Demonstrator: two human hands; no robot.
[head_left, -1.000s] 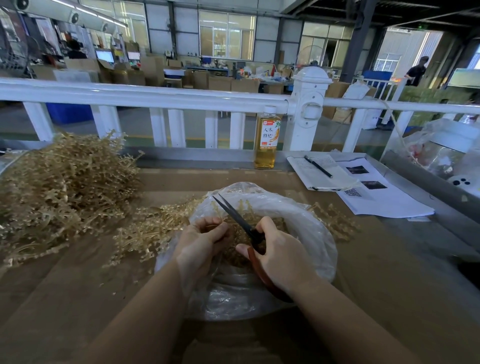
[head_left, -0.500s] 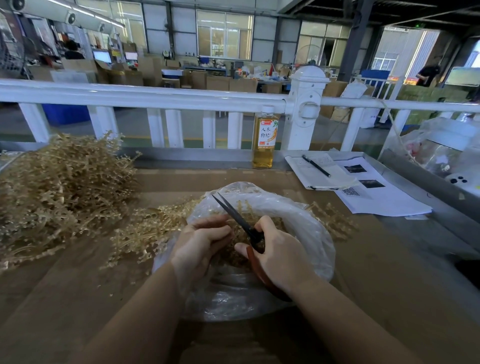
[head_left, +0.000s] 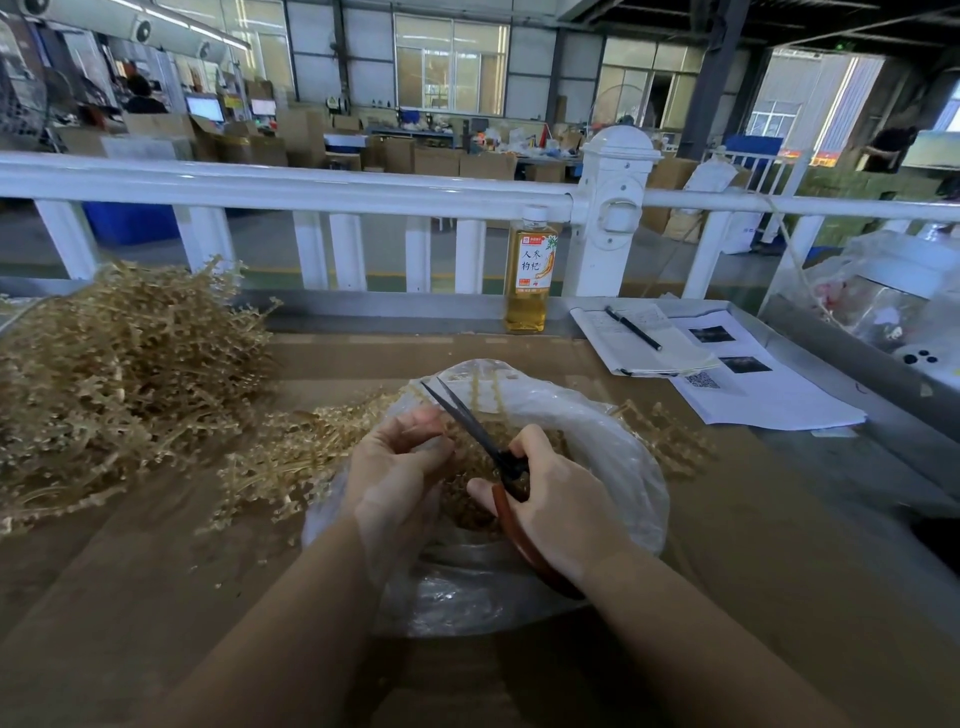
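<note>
Our left hand (head_left: 395, 462) has edged up to the scissors (head_left: 467, 421), pinching a sprig (head_left: 475, 389). Right hand (head_left: 550, 499) grips their handles; cut looks lined up.

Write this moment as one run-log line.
right hand: grips scissors, blades slightly open | left hand: pinches sprig at blades | both over plastic bag | sprig pile at left

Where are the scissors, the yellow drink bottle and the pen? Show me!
scissors (head_left: 477, 432): head view, on the dark blades, just ahead of the pivot.
bottle (head_left: 530, 265): head view, on the middle of its label.
pen (head_left: 632, 328): head view, on the middle of its black barrel.
</note>
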